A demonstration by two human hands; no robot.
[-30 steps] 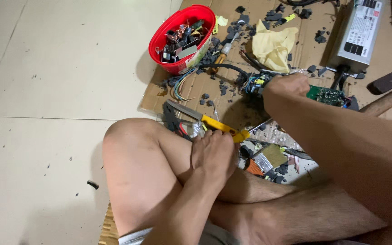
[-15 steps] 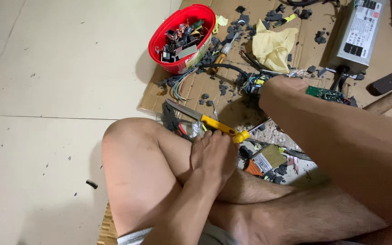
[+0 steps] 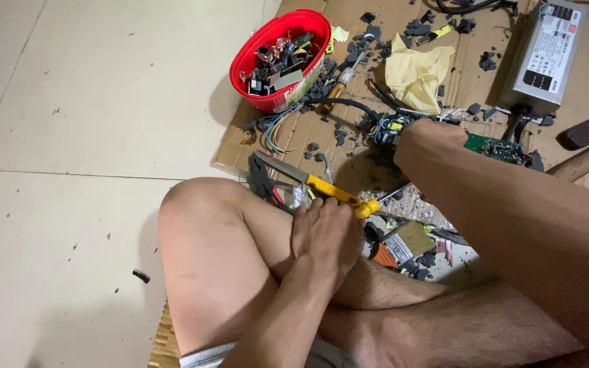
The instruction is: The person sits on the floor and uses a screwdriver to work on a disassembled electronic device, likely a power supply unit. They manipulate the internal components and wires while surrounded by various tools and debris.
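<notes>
Left hand (image 3: 325,232) curled loosely over the shin of the crossed leg, fingertips touching the near end of the yellow-handled knife (image 3: 315,182); pinching or merely resting on it, cannot tell. Knife flat on the cardboard sheet (image 3: 240,146), blade pointing far-left, unchanged against the two earlier frames. Right hand (image 3: 429,135) reached out to the far right, fist closed around a clump of wires and black casing (image 3: 388,129) at the left end of the green circuit board (image 3: 495,146); fingers themselves hidden beneath the back of the hand, so exact grip not readable. Change noted: right hand set slightly lower and more squarely over the clump than a second ago, left hand as before. Reading: work in hand appears to be stripping the board, knife parked within reach. Further out: red bowl (image 3: 277,58) of salvaged parts far-left, yellow cloth (image 3: 417,71) far-centre, grey metal power unit (image 3: 543,58) far-right, paintbrush (image 3: 403,244) near, just right of the left hand.
</notes>
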